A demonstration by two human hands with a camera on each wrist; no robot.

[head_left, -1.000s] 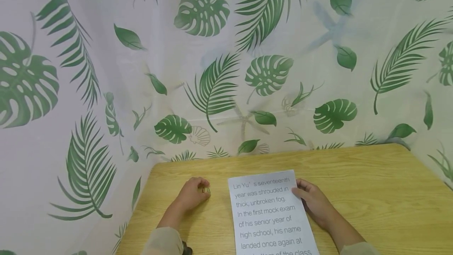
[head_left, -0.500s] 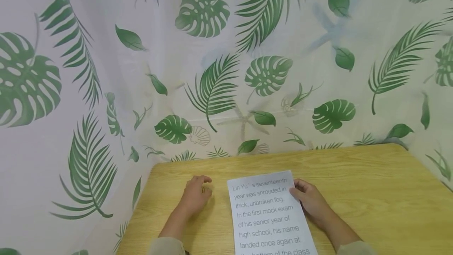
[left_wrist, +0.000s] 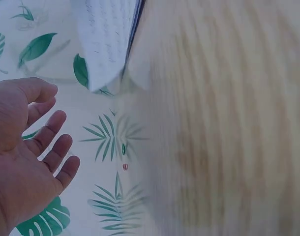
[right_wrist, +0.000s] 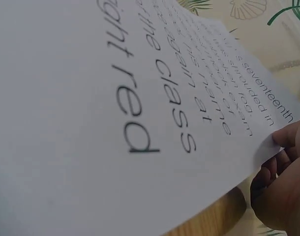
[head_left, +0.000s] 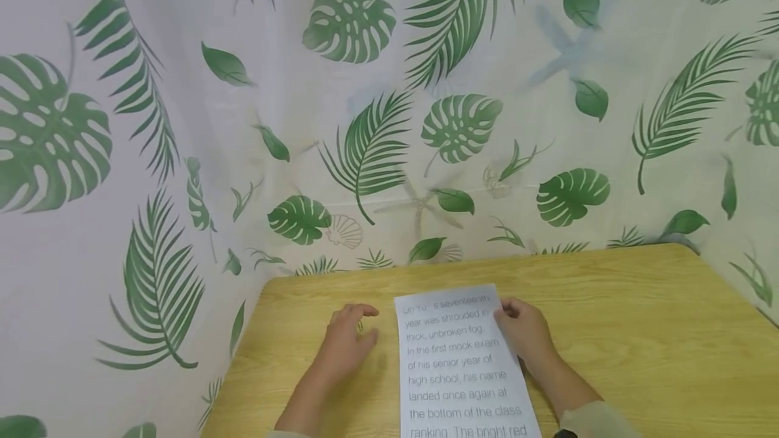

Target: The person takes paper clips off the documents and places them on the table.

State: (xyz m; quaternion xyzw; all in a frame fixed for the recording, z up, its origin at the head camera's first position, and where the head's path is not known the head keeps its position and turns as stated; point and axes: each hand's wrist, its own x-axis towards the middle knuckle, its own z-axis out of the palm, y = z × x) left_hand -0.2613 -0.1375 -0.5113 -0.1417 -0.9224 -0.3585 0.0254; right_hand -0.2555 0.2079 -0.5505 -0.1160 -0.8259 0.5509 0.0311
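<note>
My right hand [head_left: 531,331] pinches the right edge of a printed sheet of paper [head_left: 453,363], thumb on top near the upper corner. The sheet is raised and tilted, its lower end cut off by the head view; up close it fills much of the right wrist view. To the left of the sheet is my left hand [head_left: 351,340], thumb and index finger spread apart. A tiny yellowish piece [head_left: 360,324] shows between them. In the left wrist view the fingers are loosely bent, with a small green loop [left_wrist: 124,149] and a small red loop [left_wrist: 125,166] beyond.
The wood-grain table [head_left: 621,330] stretches out to both sides of the sheet. Behind it and on the left hangs a white sheet printed with green leaves [head_left: 389,120]. A dark band [head_left: 566,434] sits at the right wrist.
My left hand has spread its thumb and index finger and moved a little right, toward the sheet. The paper, still held by my right hand, has shifted slightly up, its upper right corner a little left.
</note>
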